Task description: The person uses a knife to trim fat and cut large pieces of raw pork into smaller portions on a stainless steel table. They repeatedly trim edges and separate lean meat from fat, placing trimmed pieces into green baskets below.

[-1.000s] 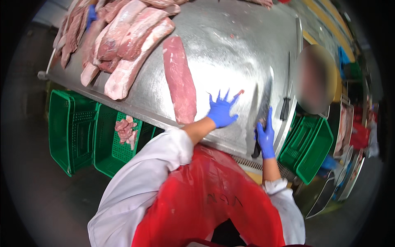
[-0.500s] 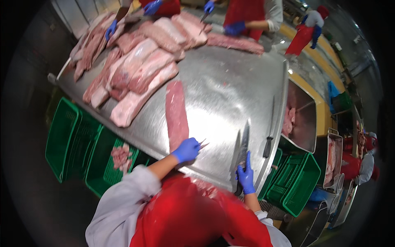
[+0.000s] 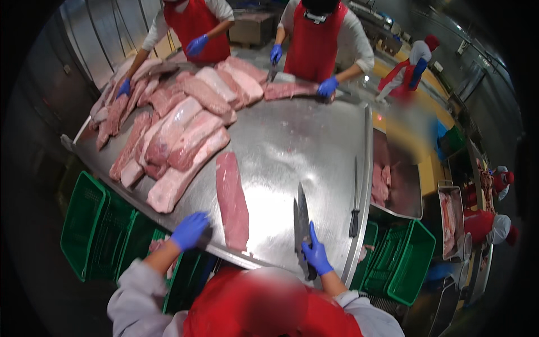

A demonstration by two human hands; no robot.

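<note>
- Left hand (image 3: pixel 191 230), blue glove: palm down and mostly open, fingers out and kept pretty close together. It's up over the near left edge of the table. Can't see anything in it, but the underside is hidden, so can't tell if there's a scrap under there.
- Right hand (image 3: pixel 317 253), also gloved: wrapped around the knife (image 3: pixel 304 208) about where handle meets blade, index finger stretched forward along it. Tip points to the far side, handle end pokes out near the palm.
- The long pink meat strip (image 3: pixel 232 202) lies flat on the steel table (image 3: pixel 314 135), near side, between the two hands. Neither one's touching it.
- Black-handled sharpening rod (image 3: pixel 355 191) sits by the table's right edge, to the right of the knife.
- Big meat pile (image 3: pixel 185 135) takes up the far left, with green crates (image 3: pixel 83 224) below the left edge.
- Far side: one co-worker's hand (image 3: pixel 327 87) is on another meat piece (image 3: pixel 292 90).
</note>
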